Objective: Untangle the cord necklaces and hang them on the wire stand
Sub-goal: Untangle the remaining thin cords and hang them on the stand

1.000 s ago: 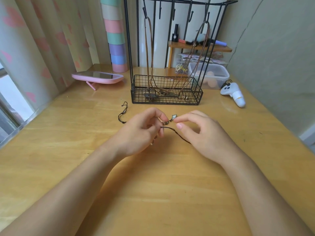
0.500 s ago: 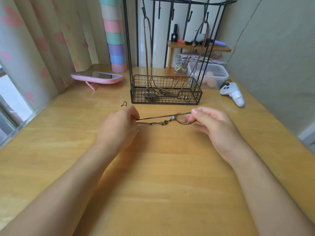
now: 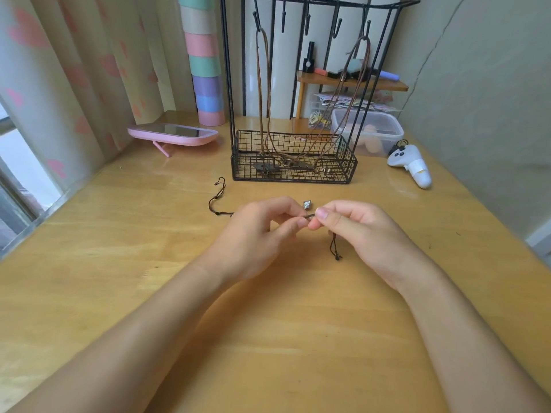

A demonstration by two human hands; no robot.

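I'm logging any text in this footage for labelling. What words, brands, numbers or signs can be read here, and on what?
None legible in this view.
Too small to read: a pale round mark on the black bottle on the small shelf.
Blurred: print on the papers under that shelf.
No lettering visible: white controller, pink mirror, wire stand, dark cord necklace.

Soft, even daylight came from the window (image 3: pixel 13 186) at 9 o'clock, itself blown out white. A pale sheen lay on the table (image 3: pixel 125 216) toward 10 o'clock. A weak shadow fell right of the left forearm (image 3: pixel 134 338). Wide-angle bowing bent lines at 3 and 9 o'clock; the corners were slightly soft.
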